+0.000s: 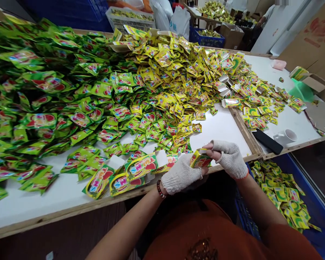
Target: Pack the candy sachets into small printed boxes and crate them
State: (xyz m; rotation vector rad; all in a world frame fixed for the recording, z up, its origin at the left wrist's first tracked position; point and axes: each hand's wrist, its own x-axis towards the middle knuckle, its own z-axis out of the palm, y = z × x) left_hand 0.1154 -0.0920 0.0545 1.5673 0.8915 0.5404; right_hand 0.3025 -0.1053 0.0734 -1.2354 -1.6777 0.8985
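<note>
A small yellow and green printed carton (197, 159) is held between both hands just over the table's front edge. My left hand (178, 175), in a white knit glove with bare fingertips, is closed around its left side. At its upper right end, the fingers of my right hand (229, 157), gloved the same way, are pinched on the carton. Left of my left hand, several printed cartons (141, 167) with white flaps lie on the front of the table. Behind them spread green candy packets (116, 113) and a heap of yellow packets (173, 72).
On the right of the white table (213, 131) are a black phone (268, 141), a white mug (285, 136) and a wooden divider strip (245, 131). Below it, a blue crate (318, 209) holds filled packs. A person's arm (261, 22) shows at the back right.
</note>
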